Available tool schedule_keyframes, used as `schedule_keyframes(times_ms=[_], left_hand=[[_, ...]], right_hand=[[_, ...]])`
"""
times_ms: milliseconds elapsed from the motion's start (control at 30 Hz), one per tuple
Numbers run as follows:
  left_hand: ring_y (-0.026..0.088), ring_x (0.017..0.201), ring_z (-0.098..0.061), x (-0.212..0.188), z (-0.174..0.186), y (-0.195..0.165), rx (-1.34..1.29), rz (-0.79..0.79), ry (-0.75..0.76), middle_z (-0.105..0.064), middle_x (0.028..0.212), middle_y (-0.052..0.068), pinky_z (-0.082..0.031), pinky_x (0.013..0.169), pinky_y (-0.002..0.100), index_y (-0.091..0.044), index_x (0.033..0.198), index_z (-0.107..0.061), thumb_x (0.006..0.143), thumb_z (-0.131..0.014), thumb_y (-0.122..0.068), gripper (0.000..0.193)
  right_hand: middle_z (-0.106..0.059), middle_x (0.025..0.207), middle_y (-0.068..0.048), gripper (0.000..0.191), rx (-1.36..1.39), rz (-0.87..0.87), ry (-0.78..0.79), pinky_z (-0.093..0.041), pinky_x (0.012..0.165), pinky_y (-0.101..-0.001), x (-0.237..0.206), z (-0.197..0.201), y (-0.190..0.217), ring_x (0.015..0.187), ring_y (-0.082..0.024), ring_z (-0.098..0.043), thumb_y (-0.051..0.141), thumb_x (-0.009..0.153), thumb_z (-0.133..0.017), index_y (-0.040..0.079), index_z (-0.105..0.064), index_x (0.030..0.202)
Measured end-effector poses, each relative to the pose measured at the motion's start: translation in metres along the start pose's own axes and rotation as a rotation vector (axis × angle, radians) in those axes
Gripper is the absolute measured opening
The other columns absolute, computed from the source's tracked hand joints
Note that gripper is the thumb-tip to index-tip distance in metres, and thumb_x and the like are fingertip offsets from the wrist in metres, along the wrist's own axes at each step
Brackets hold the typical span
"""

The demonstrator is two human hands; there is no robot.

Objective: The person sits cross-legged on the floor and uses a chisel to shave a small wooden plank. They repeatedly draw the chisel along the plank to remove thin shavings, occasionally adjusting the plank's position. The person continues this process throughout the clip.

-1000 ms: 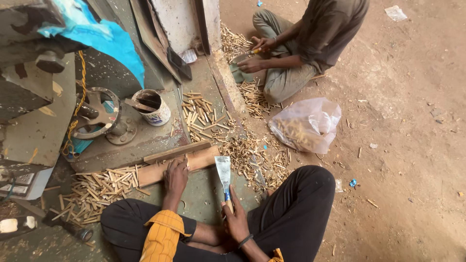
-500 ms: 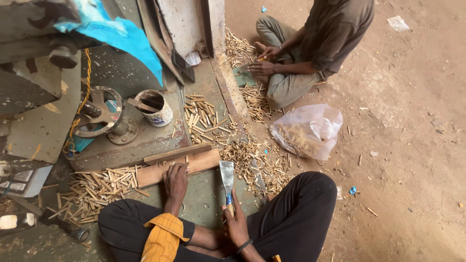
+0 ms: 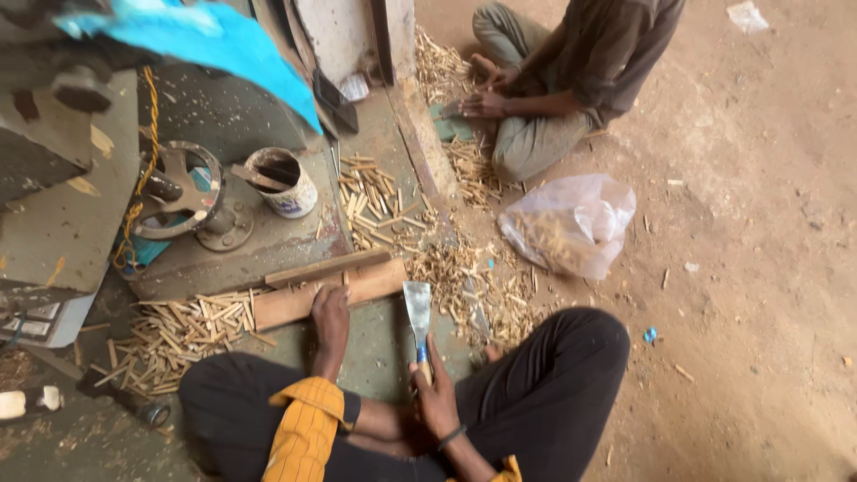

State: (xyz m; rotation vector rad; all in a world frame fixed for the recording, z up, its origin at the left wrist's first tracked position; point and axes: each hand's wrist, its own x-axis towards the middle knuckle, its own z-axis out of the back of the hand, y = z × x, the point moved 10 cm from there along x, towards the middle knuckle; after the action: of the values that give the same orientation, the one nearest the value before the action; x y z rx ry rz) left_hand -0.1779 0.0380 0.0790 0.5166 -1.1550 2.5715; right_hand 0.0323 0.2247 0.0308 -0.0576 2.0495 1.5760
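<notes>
Bare sandy dirt floor (image 3: 759, 268) in soft daylight, raised greenish concrete slab (image 3: 268, 245) stained and dusty, grey metal machine (image 3: 62, 196) at left under a blue tarp (image 3: 223, 45), pale wall base (image 3: 344, 36) behind, wood scraps scattered

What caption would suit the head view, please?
Seated worker's left hand steadies a wooden block; right hand grips a flat-bladed chisel.

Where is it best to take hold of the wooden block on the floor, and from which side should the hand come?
Probably the wooden block is best gripped at its free right end, coming from above. It lies flat, long and narrow, so fingers can span its width. The left hand already presses the left part, and the blade in the right hand stands near the lower edge.
</notes>
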Motion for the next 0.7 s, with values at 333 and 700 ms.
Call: schedule_keyframes(times_ms=[333, 700], left_hand=[[0.036, 0.084, -0.062, -0.007, 0.003, 0.007, 0.101, 0.021, 0.008, -0.064, 0.087, 0.019, -0.049, 0.076, 0.046, 0.0, 0.099, -0.071, 0.091, -0.061, 0.004, 0.014], [0.038, 0.088, -0.063, -0.022, 0.011, 0.014, 0.003, 0.08, -0.086, -0.067, 0.09, 0.017, -0.049, 0.081, 0.049, -0.003, 0.095, -0.069, 0.088, -0.067, 0.003, 0.009]], right_hand=[[-0.051, 0.067, 0.001, 0.072, -0.026, -0.077, -0.004, -0.036, 0.043, -0.0255, 0.004, -0.012, -0.001, 0.05, -0.008, -0.042, 0.023, 0.096, -0.066, 0.024, -0.035, 0.161], [-0.051, 0.07, 0.004, 0.067, -0.106, 0.024, 0.077, -0.036, 0.043, -0.0229, -0.017, -0.024, 0.022, 0.051, -0.004, -0.042, 0.021, 0.105, -0.059, 0.023, -0.03, 0.165]])
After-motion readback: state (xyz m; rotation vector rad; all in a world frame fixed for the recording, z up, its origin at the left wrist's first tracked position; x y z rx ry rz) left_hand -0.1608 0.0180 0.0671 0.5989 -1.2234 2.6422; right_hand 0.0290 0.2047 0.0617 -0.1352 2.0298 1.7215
